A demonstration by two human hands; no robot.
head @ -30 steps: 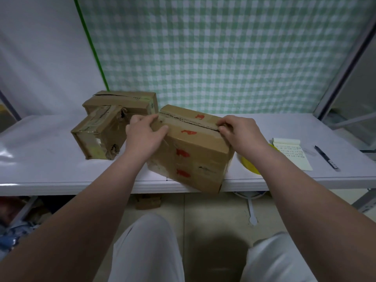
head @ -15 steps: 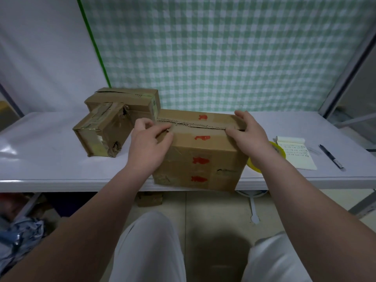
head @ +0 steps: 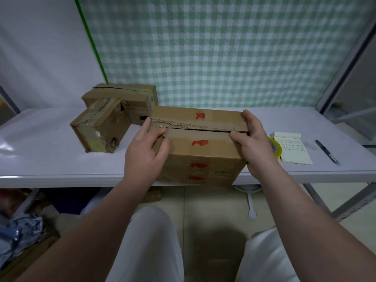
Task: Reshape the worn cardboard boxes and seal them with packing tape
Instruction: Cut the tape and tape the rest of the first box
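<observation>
The cardboard box (head: 200, 151) with red marks sits at the near edge of the white tabletop (head: 40, 143), its long side facing the person. Its two top flaps meet along a ragged seam that carries no fresh tape. The left hand (head: 145, 153) clamps the box's left end: the thumb presses the front face, the curled fingers bear down on the near flap, and the forefinger lies up along the corner. The right hand (head: 254, 143) takes the opposite end in its grip, fingers wrapped over the far flap's end and the thumb on the near flap by the seam. Holding both ends this way likely squares the worn walls and keeps the flaps level and closed, so that the seam is ready for taping.

The yellow packing tape roll (head: 275, 147) lies just beside the box's right end, partly hidden behind the right hand, probably so it is in easy reach. A notepad (head: 293, 149) lies next to it and a pen (head: 326, 150) a little further right. To the left, a small taped box (head: 101, 127) stands against a rear box (head: 126, 94), which touches the held box's far left corner. Both look battered, and whether their seals are sound cannot be told.
</observation>
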